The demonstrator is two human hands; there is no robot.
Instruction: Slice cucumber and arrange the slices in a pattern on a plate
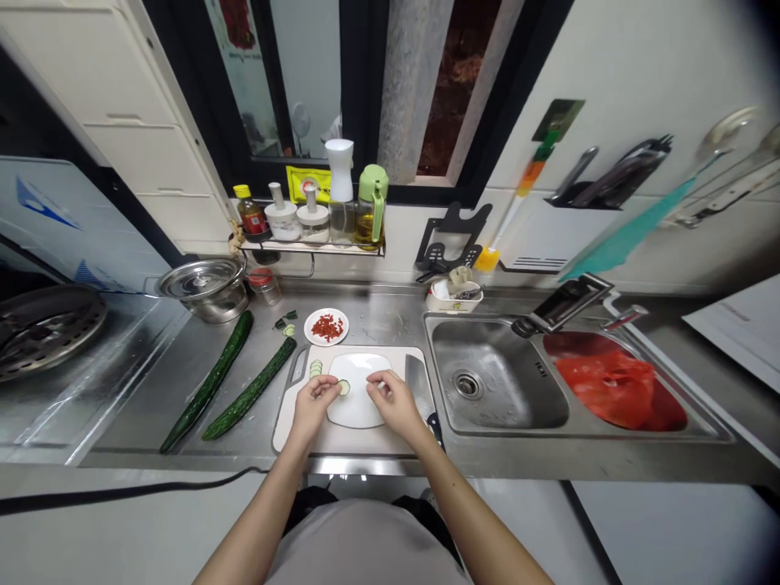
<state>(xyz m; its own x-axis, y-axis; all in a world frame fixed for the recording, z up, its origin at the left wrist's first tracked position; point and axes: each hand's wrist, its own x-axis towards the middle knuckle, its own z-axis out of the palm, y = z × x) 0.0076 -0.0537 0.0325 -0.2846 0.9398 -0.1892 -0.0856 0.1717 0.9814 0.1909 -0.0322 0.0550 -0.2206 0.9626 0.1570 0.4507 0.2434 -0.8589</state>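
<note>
Over the left part of a white square plate (358,416), my left hand (314,402) pinches a round cucumber slice (344,387) between thumb and fingertips. My right hand (393,398) hovers over the plate's right side, thumb and fingertips drawn together; anything between them is too small to make out. The plate rests on a light cutting board (292,422). Several cucumber slices (315,368) lie at the board's upper left, beside my left hand. A knife (418,382) lies along the board's right edge, its handle partly behind my right wrist.
Two whole-looking cucumbers (210,382) (251,390) lie left of the board. Behind it stand a small plate of chopped red pieces (327,327) and green scraps (286,322). A lidded steel pot (204,288) is back left. To the right is a sink (500,382) with a red plastic bag (609,386).
</note>
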